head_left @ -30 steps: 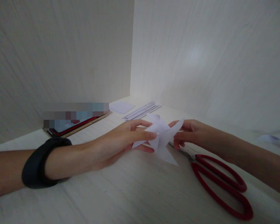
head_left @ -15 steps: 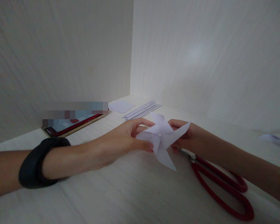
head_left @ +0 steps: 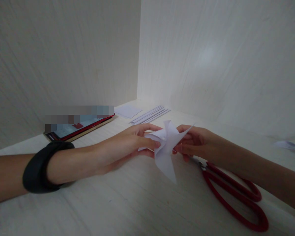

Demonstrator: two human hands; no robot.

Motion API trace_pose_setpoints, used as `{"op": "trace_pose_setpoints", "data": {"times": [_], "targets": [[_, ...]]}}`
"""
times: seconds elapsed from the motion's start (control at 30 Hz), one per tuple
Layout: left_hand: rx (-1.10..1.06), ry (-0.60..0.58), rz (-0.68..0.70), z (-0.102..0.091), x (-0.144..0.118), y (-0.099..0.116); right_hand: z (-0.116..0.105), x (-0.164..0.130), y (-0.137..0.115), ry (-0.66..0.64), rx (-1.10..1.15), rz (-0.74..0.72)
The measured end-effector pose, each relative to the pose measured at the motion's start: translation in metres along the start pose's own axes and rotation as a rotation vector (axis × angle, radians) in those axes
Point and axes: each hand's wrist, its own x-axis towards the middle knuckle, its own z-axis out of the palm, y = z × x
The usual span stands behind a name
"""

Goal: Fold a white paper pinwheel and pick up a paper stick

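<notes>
A pale wooden tabletop [head_left: 127, 203] runs into a corner where two light walls meet, so the work is hemmed in at the back and along both sides; the near stretch of the surface, towards the person, lies bare and gives the arms their room.

Far left, the forearm carries a black wristband [head_left: 43, 167] and lies low over the table. Behind it, close to the left wall, a phone [head_left: 81, 127] in a red case lies flat on a thin board. Further along towards the corner sit a small white paper square [head_left: 127, 111] and, just beside it, a bundle of narrow white paper strips [head_left: 151, 115].

The left hand [head_left: 124, 147] reaches in from the left, thumb and fingers closed together on the left side of a white paper pinwheel [head_left: 166, 147]. The pinwheel is held up just above the table in the middle of the scene, one long blade pointing down towards the surface. The right hand [head_left: 194, 142] meets it from the other side, fingertips pinched on its right blade.

Under the right wrist lie red-handled scissors [head_left: 232, 195], flat on the table, loops towards the near edge. At the far right edge a scrap of white paper [head_left: 288, 144] rests by the wall.
</notes>
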Motion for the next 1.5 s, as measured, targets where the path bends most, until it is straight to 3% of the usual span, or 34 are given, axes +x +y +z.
{"op": "trace_pose_setpoints", "data": {"times": [0.23, 0.5, 0.77, 1.37, 1.5], "targets": [[0.019, -0.033, -0.011, 0.002, -0.002, 0.001, 0.003, 0.000, -0.004, -0.032, 0.022, -0.107], [0.008, 0.049, -0.015, 0.005, -0.004, 0.004, 0.018, -0.005, -0.014, 0.095, 0.067, -0.002], [0.132, 0.267, 0.199, 0.002, -0.002, 0.007, 0.031, -0.019, -0.021, 0.339, 0.060, 0.056], [0.853, 0.266, 0.180, 0.002, 0.000, 0.021, 0.036, -0.022, -0.024, 0.469, -0.141, -0.129], [0.804, 0.190, 0.211, -0.004, 0.003, 0.016, 0.040, -0.021, -0.019, 0.494, -0.157, -0.154]]}}
